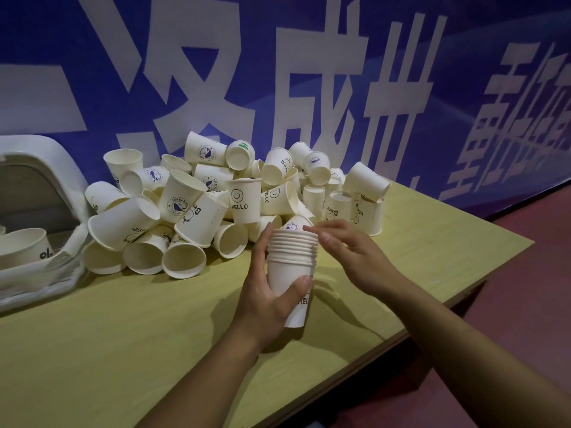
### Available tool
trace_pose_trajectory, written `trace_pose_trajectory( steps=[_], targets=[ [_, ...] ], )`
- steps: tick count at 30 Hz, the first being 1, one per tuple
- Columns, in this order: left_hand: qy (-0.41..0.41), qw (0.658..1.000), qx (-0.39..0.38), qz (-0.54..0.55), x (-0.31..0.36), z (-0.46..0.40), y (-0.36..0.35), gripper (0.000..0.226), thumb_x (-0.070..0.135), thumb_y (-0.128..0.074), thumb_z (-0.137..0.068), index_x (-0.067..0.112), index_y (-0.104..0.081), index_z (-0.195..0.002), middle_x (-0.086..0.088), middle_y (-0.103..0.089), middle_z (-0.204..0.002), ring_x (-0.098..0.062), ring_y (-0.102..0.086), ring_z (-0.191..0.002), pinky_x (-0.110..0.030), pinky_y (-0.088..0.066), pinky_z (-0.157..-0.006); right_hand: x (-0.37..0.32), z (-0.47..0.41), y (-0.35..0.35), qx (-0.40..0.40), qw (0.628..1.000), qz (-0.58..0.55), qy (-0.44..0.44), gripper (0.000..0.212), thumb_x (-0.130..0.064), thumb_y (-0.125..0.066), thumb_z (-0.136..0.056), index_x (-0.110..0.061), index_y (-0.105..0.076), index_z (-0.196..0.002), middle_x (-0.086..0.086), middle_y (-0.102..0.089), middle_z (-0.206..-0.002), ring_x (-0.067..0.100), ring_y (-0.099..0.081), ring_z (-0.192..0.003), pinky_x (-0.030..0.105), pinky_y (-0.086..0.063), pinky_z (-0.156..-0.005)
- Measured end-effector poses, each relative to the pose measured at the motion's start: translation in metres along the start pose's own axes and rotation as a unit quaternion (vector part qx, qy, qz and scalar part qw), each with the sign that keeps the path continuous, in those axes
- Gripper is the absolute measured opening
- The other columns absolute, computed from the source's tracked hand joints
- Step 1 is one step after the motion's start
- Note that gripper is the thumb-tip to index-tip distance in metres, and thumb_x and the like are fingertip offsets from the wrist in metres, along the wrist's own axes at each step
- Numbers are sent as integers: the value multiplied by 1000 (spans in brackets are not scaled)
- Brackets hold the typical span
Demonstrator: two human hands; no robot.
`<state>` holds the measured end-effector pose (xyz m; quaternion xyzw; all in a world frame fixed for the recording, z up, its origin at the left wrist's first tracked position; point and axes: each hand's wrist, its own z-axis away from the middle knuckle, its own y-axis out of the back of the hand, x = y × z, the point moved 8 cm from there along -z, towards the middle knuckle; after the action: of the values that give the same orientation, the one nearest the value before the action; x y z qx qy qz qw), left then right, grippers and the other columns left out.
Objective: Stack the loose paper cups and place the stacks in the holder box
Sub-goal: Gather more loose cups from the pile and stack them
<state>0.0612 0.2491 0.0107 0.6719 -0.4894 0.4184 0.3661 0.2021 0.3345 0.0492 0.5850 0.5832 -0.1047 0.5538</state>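
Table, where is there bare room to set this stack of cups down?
Bare table lies near the front edge, left of the left hand, below the cup pile. Another patch lies right of the right hand. Crowded along the wall.

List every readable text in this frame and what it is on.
"HELLO": upright smiley cup in the pile.
"HELL", partly covered: stack gripped by left hand.
"Fell Be Funny": whale-logo cup.
"Bea": tipped cup.
"成世": blue banner; other characters cut off.
Other prints: too small.

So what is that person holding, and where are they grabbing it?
The left hand grips a stack of cups round its lower side. The right hand touches the top rims.
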Motion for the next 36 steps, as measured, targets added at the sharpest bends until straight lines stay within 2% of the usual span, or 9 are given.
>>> trace_pose_trajectory(
  steps=[3,6,10,14,20,23,27,30,36],
  targets=[
    [-3,1000,-3,12,3,0,-4,86,51,-76,-66,74,-29,-134,39,-52,-129,-6,-70,-100,-22,-58,-72,11,-23,32,88,992,87,15,29,-43,-55,-98,-36,-67,-123,-12,-55,-125,-2,-55,-107,24,-50,-90],
    [-2,1000,-14,15,6,1,-8,89,51,-75,-65,70,-27,-137,43,-51,-128,-3,-70,-99,-17,-56,-71,35,-49,82,232,951,203,-15,32,-27,-67,-94,-26,-68,-126,2,-57,-130,18,-51,-119,34,-44,-104],
    [-4,1000,-10,16,6,1,-6,90,51,-75,-65,63,-27,-140,42,-52,-126,-2,-70,-98,-18,-56,-70,79,-79,125,242,899,342,-128,58,-38,-68,-91,-28,-48,-145,5,-47,-146,30,-38,-131,47,-35,-107],
    [0,1000,-12,9,4,1,-6,88,51,-75,-66,67,-28,-139,40,-52,-128,-4,-70,-99,-20,-57,-71,104,-94,128,191,915,314,-169,66,-37,-74,-88,-28,-45,-146,6,-54,-141,32,-48,-124,52,-41,-102],
    [-9,1000,-17,-1,4,1,-7,86,51,-75,-66,68,-29,-137,41,-51,-132,-2,-68,-104,-19,-56,-75,66,-76,130,283,937,177,-100,65,-26,-77,-86,-23,-46,-142,6,-51,-136,25,-53,-118,44,-49,-100],
    [-6,1000,-21,-4,3,0,-8,84,51,-74,-66,70,-30,-135,42,-51,-131,-2,-68,-104,-17,-56,-76,26,-57,105,252,959,118,-52,68,-22,-76,-87,-23,-41,-145,-2,-49,-131,16,-53,-109,32,-49,-88],
    [1,999,-30,-14,1,1,-10,87,50,-76,-66,70,-29,-138,37,-56,-129,-2,-70,-97,-17,-55,-73,3,-24,61,159,985,-18,-68,62,-22,-70,-91,-29,-40,-145,-5,-52,-121,12,-60,-100,24,-55,-70],
    [10,998,-49,-28,-3,2,-13,91,48,-77,-67,67,-27,-141,35,-58,-126,-1,-69,-97,-18,-56,-73,-2,-2,33,99,988,-85,-83,62,-23,-67,-92,-39,-38,-144,-5,-56,-124,12,-62,-104,25,-53,-78],
    [8,993,-96,-74,-5,3,-20,97,58,-74,-69,70,-14,-145,30,-43,-145,3,-61,-114,-22,-57,-88,-9,6,13,14,992,-90,-85,72,-31,-59,-90,-61,-22,-144,-4,-54,-120,9,-60,-105,26,-49,-84]
  ],
)
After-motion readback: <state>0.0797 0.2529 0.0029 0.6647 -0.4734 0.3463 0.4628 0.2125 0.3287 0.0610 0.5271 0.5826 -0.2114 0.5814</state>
